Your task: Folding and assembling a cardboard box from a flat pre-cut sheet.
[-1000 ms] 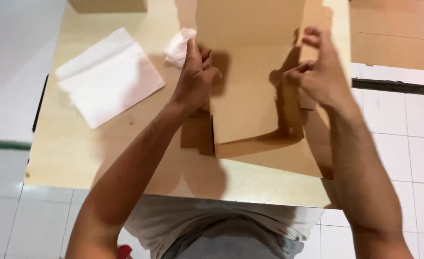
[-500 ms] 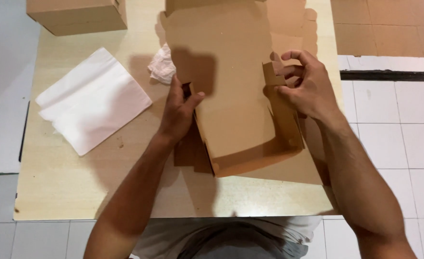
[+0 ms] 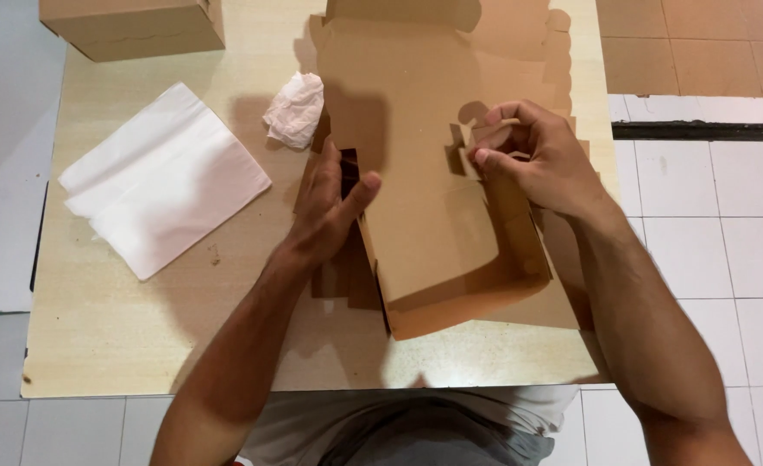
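A flat brown cardboard box blank [image 3: 425,216], partly folded up, lies on a light wooden table [image 3: 140,328]. My left hand [image 3: 330,203] presses flat against the blank's left side wall, fingers spread upward. My right hand [image 3: 537,160] pinches a small tab on the right side wall between thumb and fingers. The near end of the box stands raised, forming a shallow tray shape.
A stack of white tissue sheets [image 3: 161,177] lies left of the box. A crumpled white paper ball [image 3: 295,108] sits by the blank's upper left. A closed cardboard box [image 3: 131,26] stands at the far left corner. More flat cardboard [image 3: 701,43] lies on the tiled floor [image 3: 709,242].
The view has shifted so the table sits lower in frame. My right hand has moved from the blank's far right edge inward onto a tab. My left hand slid down the left wall.
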